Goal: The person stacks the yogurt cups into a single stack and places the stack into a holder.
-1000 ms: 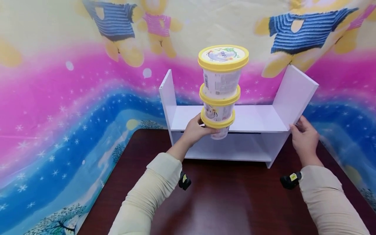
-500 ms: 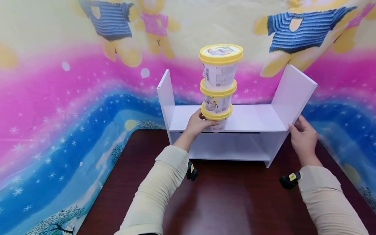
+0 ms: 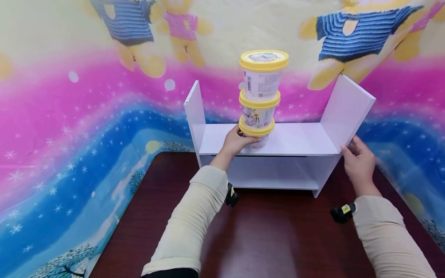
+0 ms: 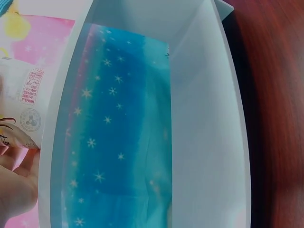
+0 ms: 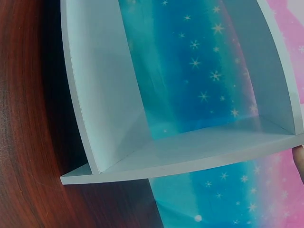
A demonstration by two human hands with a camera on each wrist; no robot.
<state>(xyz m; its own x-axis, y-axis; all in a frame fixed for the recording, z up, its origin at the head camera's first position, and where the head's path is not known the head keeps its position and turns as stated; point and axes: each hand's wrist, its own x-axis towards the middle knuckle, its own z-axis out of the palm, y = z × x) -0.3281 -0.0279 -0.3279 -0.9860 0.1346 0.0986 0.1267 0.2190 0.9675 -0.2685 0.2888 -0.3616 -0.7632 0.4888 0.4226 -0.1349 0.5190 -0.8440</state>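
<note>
My left hand (image 3: pixel 236 142) grips the lowest of three stacked paper tubs with yellow lids. That bottom tub (image 3: pixel 261 141) is at the top board of a white shelf unit (image 3: pixel 299 139), left of its middle. The middle tub (image 3: pixel 257 116) and the top tub (image 3: pixel 262 83) stand on it, the stack nearly upright. In the left wrist view, the tub's printed side (image 4: pixel 28 95) shows beside the left hand (image 4: pixel 19 185). My right hand (image 3: pixel 359 162) holds the shelf's right side panel (image 3: pixel 347 112) between thumb and fingers. Only a fingertip (image 5: pixel 299 159) shows in the right wrist view.
The shelf stands on a dark red-brown table (image 3: pixel 264 231) near its back edge. Its left side panel (image 3: pixel 196 116) rises left of the stack. A lower board (image 3: pixel 274 179) lies below the top one. A patterned cloth (image 3: pixel 104 116) hangs behind.
My left hand has carried the tub stack forward, from in front of the shelf to over its top board. The right hand stays at the side panel.
</note>
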